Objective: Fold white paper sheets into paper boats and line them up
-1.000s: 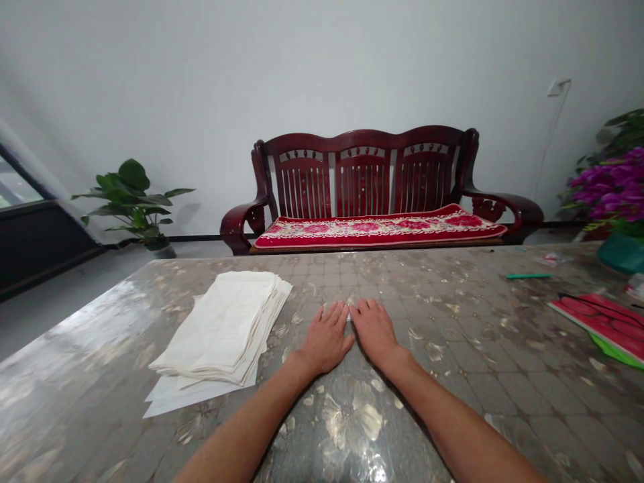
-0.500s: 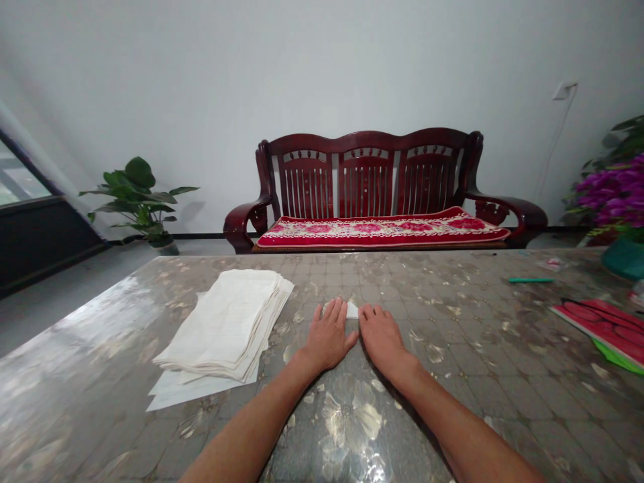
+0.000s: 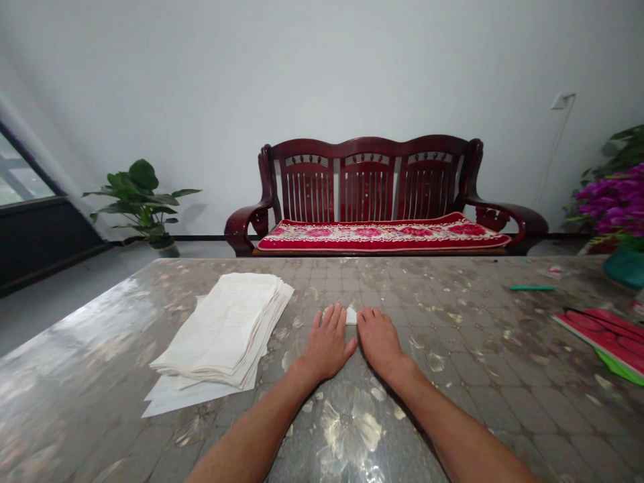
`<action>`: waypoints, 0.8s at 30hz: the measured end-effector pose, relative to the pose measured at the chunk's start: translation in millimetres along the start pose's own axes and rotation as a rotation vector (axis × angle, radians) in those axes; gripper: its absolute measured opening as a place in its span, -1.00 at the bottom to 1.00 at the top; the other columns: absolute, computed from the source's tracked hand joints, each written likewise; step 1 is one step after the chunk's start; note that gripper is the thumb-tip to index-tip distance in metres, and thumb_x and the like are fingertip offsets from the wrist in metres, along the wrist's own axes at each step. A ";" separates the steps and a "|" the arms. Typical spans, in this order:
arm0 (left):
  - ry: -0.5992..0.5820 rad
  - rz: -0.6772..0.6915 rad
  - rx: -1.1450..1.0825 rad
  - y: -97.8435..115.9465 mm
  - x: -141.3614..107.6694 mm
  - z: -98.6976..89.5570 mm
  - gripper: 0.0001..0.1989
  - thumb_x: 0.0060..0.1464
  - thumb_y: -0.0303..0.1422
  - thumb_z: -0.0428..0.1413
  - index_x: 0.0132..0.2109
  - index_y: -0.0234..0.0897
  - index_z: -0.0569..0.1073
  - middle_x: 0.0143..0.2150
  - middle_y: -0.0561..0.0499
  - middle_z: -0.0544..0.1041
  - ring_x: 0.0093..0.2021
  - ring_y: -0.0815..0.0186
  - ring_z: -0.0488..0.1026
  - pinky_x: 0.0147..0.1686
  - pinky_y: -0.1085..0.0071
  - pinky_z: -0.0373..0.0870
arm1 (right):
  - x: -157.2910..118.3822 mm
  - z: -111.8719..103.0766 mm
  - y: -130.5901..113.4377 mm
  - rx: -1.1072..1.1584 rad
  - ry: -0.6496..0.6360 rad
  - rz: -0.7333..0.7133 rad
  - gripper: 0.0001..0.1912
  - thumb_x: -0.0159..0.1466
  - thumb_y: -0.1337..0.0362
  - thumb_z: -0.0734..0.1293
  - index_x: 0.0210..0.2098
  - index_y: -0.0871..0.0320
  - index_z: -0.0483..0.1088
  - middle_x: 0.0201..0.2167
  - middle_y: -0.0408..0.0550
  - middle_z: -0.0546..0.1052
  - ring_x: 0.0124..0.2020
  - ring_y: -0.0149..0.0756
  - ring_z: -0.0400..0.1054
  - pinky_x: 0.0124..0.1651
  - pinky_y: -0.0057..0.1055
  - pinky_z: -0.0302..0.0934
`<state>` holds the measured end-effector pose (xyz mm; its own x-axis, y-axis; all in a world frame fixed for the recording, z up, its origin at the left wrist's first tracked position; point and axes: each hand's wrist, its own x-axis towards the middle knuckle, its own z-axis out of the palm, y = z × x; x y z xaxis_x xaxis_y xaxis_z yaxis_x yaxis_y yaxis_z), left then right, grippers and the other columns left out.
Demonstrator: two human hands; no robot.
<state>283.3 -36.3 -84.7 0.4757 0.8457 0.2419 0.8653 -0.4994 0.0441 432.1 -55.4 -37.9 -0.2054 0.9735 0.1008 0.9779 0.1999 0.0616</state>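
Observation:
A small piece of folded white paper [image 3: 351,316] lies on the patterned table [image 3: 347,429], showing only in the gap between my hands. My left hand [image 3: 327,343] rests flat over its left side, fingers stretched out and thumb apart. On its right side, my right hand [image 3: 380,339] lies palm down with fingers extended and slightly bent, fingertips on the paper. Most of the paper is hidden beneath both hands. To the left sits a stack of white paper sheets [image 3: 226,322], its lower sheets jutting out unevenly.
At the right lie a green pen [image 3: 532,288] and a red book [image 3: 598,332] with glasses [image 3: 604,318] on it. Purple flowers [image 3: 611,198] stand in a teal pot [image 3: 626,267]. Beyond the table is a wooden bench [image 3: 367,174], with a potted plant [image 3: 145,194] farther left.
Both hands stay pressed on the paper with almost the same pose. The whole view has shifted slightly, so the scene sits a little lower.

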 end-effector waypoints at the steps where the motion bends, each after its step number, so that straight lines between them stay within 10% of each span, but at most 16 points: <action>1: 0.001 0.001 -0.002 0.0 0.1 0.1 -0.37 0.26 -0.08 -0.09 0.34 -0.35 0.18 0.38 -0.23 0.18 0.38 0.02 0.09 0.31 -0.01 0.03 | 0.3 1.1 -0.1 0.002 0.010 -0.006 -0.62 0.34 0.42 0.18 0.13 0.18 0.36 -0.03 0.15 0.46 -0.02 -0.09 0.30 -0.05 -0.23 0.18; 24: 0.010 -0.025 0.011 -6.4 -13.3 -4.8 -0.36 0.24 -0.08 -0.05 0.34 -0.36 0.21 0.38 -0.24 0.19 0.38 0.01 0.11 0.30 0.01 0.09 | -3.0 3.5 -4.6 -0.056 -0.012 -0.008 -0.56 0.29 0.50 0.13 0.11 0.21 0.38 -0.01 0.18 0.47 -0.03 -0.06 0.31 -0.05 -0.16 0.25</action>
<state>270.7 -45.3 -83.6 0.4527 0.8557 0.2506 0.8784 -0.4762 0.0395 428.3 -58.9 -42.0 -0.2126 0.9731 0.0881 0.9723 0.2018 0.1175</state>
